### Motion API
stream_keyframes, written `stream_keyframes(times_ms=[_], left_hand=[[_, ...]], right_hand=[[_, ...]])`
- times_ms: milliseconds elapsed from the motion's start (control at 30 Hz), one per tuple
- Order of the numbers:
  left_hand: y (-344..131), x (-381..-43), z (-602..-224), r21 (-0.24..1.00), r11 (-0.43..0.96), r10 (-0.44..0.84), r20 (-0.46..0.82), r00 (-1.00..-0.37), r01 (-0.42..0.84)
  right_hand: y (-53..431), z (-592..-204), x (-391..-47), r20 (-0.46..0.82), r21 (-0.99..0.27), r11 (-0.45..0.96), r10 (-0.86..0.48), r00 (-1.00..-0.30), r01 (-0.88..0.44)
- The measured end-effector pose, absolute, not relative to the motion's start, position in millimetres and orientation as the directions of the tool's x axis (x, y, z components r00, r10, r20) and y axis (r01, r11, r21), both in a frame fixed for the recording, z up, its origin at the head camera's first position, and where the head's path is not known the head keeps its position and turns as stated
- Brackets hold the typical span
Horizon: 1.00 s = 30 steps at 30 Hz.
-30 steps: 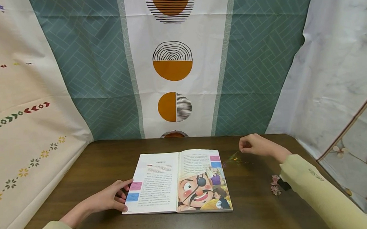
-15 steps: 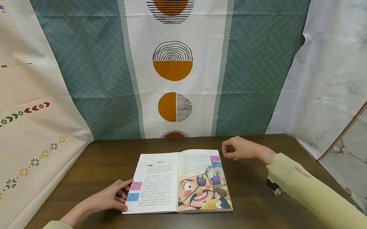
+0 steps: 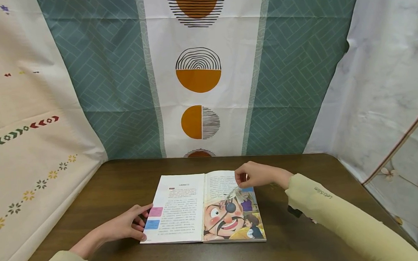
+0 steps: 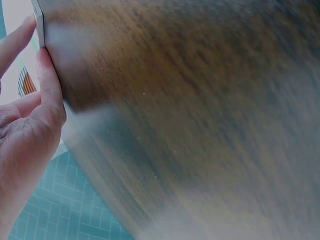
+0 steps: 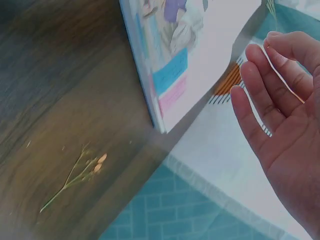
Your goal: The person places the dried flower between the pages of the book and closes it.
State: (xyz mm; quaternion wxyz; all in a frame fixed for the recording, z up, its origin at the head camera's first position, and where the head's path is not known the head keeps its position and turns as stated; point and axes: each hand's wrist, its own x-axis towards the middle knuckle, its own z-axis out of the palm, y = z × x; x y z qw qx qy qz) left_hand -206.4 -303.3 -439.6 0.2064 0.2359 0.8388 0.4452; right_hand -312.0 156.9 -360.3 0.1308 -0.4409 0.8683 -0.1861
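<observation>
An open illustrated book [image 3: 182, 216] lies on the brown table, with printed text on the left page and a cartoon eyepatch figure on the right page. My left hand [image 3: 123, 223] rests at the book's left edge, thumb by the lower corner and forefinger higher up, spread apart. In the left wrist view the fingertips [image 4: 44, 59] touch that edge. Over the upper right page, my right hand [image 3: 256, 173] pinches a thin green flower sprig [image 3: 231, 193] between thumb and forefinger. Part of the sprig [image 5: 271, 9] shows at the top of the right wrist view.
Another small sprig [image 5: 75, 180] with orange-yellow buds lies on the table right of the book. Something pinkish [image 3: 313, 220] shows beside the right sleeve, mostly hidden. A patterned cloth [image 3: 199, 87] hangs behind the table's far edge.
My right hand has moved left with the sprig, from the table right of the book to over the right page. The sleeve now hides most of the pink flowers. My left hand stays put.
</observation>
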Motion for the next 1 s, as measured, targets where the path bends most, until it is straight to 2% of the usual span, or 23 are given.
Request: stream_keyframes(times_ms=[433, 667, 1000], left_hand=[[-303, -206, -441, 0.841, 0.502, 0.574, -0.151, -0.805, 0.2], [-304, -208, -442, 0.849, 0.49, 0.58, -0.148, -0.801, 0.197], [-305, -208, -440, 0.85, 0.49, 0.578, -0.152, -0.802, 0.193]], right_hand=[[132, -384, -324, -0.043, -0.363, 0.566, -0.804, -0.593, -0.74], [128, -386, -331, -0.018, -0.354, 0.553, -0.811, -0.585, -0.755], [119, -387, -333, -0.025, -0.322, 0.589, -0.788, -0.615, -0.742]])
